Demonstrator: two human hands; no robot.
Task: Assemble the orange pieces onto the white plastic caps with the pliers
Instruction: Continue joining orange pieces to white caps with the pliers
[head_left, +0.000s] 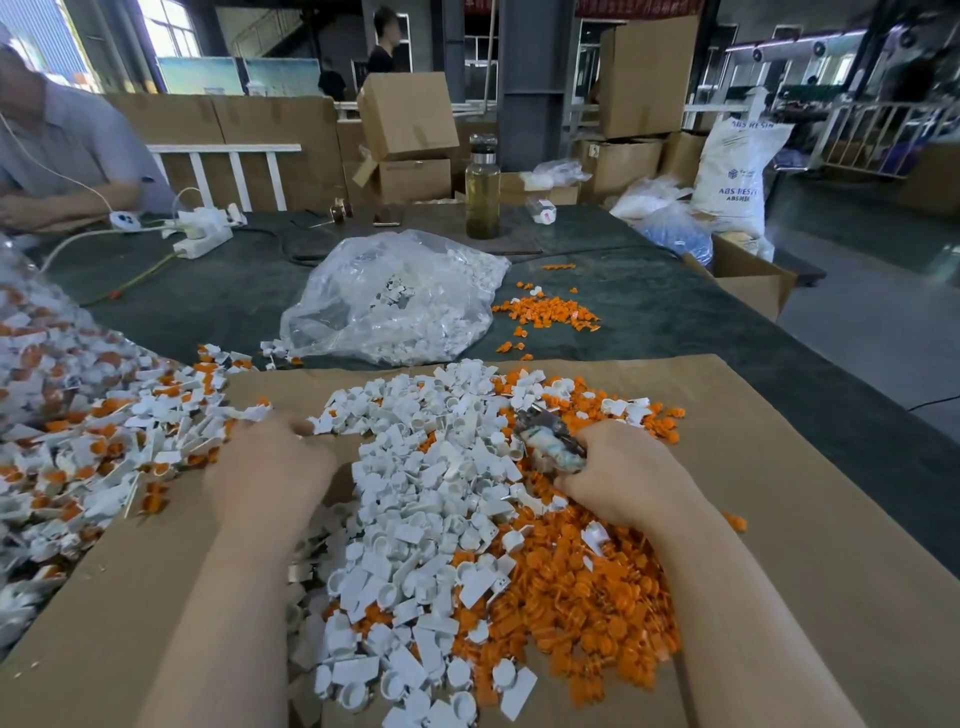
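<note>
A heap of white plastic caps (431, 499) lies in the middle of a brown cardboard sheet (810, 519), with a heap of orange pieces (587, 587) to its right. My right hand (623, 478) grips the pliers (548, 439), whose jaws point up and left over the heaps. My left hand (270, 467) rests palm down at the left edge of the white heap, its fingertips touching caps; whether it holds one is hidden. Assembled white-and-orange parts (109, 431) are piled at the left.
A clear bag of white caps (395, 296) and loose orange pieces (550, 312) lie on the dark green table (218, 296). Behind stand a bottle (482, 192), a power strip (200, 234) and cardboard boxes. Another person (57, 150) sits at the far left.
</note>
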